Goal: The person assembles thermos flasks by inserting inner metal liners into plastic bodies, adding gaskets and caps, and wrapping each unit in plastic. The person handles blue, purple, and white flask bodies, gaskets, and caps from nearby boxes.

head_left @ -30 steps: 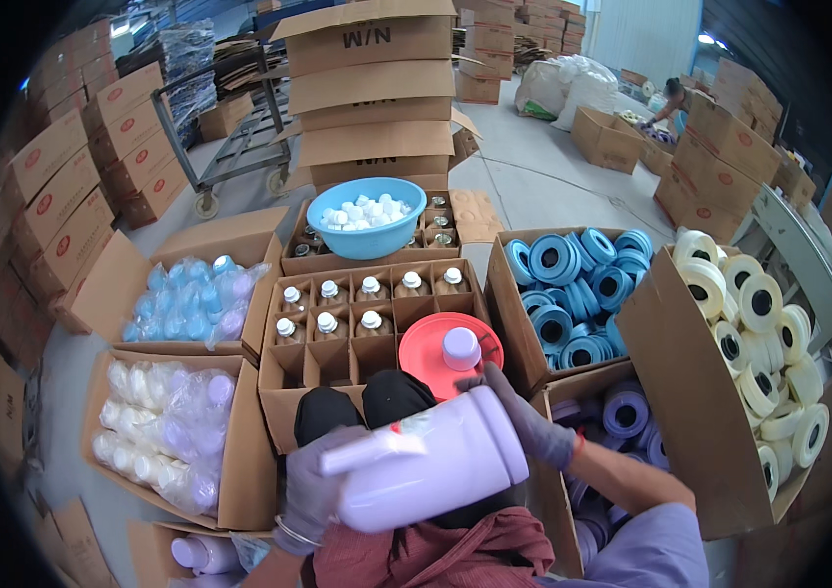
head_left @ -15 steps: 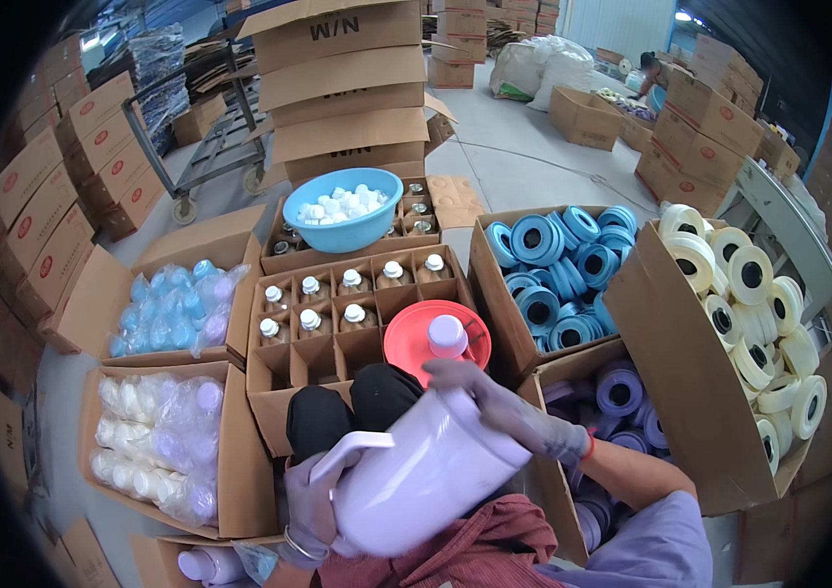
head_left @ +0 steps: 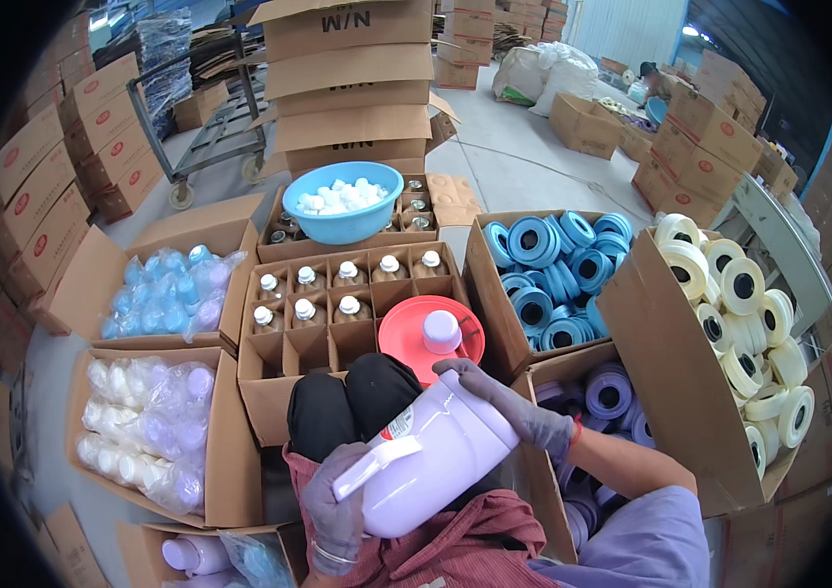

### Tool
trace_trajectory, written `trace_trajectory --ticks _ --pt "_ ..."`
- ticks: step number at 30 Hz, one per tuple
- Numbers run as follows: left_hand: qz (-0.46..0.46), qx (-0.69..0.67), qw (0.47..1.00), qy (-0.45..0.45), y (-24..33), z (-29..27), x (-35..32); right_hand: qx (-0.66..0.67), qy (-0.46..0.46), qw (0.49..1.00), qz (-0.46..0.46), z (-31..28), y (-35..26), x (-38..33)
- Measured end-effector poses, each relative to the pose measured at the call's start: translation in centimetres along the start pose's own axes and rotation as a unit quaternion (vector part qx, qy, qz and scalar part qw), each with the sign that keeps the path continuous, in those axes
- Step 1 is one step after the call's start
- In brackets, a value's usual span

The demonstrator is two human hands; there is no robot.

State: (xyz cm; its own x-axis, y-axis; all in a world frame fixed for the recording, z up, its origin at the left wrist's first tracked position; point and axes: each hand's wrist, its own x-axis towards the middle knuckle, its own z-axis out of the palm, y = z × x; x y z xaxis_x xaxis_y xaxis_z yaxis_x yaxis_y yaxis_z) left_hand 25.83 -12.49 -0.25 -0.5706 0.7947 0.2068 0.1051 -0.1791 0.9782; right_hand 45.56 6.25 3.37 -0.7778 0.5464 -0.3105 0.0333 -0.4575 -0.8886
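You sit among open cartons with a pale lilac flask tilted across your lap, its neck pointing up and away toward the divided box in front of your knees. Your left hand, gloved in grey, grips the flask low down beside its white handle, fingers wrapped around the body. Your right hand, also gloved, lies over the flask's shoulder with fingers curled and pressed against the plastic. Just beyond the flask's neck, a red tray rests on the near right corner of the divided box and carries a lilac cap, standing free of both hands. Behind the divided box a blue bowl holds small white caps. To the right of that box, one carton is packed with blue tape rolls; further right, another holds cream rolls. To the left of the box, bagged bottles fill two more cartons.

The work appears to stand at the assembly stage: flask body in hand, cap not yet fitted. The next move likely calls for your right hand to let go and pick up the cap, while the left steadies the flask.
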Motion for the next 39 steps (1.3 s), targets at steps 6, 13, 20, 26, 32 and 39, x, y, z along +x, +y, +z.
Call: trace_trajectory --ticks 6,13,20,26,32,39 --pt "-0.114 0.015 0.971 -0.210 1.0 -4.0 -1.0 -0.539 -0.026 0.809 -0.234 1.4 1.9 1.9" --pt "-0.303 0.123 0.856 -0.401 4.0 -6.7 2.0 -0.500 -0.206 0.732 -0.414 6.8 -0.1 -0.6" --pt "-0.204 0.215 0.884 -0.362 3.2 -7.0 -1.1 -0.485 -0.173 0.770 -0.377 7.1 0.9 -3.2" --pt "-0.161 0.278 0.922 -0.215 5.2 -4.3 -4.6 -0.492 -0.116 0.827 -0.246 6.7 1.0 0.5" --pt "-0.366 0.144 0.867 -0.307 3.9 -7.7 -0.2 -0.474 -0.255 0.745 -0.394 6.5 0.2 1.9" --pt "-0.232 0.274 0.892 -0.273 4.5 -5.5 -3.3 -0.451 -0.250 0.773 -0.369 6.3 1.8 1.2"
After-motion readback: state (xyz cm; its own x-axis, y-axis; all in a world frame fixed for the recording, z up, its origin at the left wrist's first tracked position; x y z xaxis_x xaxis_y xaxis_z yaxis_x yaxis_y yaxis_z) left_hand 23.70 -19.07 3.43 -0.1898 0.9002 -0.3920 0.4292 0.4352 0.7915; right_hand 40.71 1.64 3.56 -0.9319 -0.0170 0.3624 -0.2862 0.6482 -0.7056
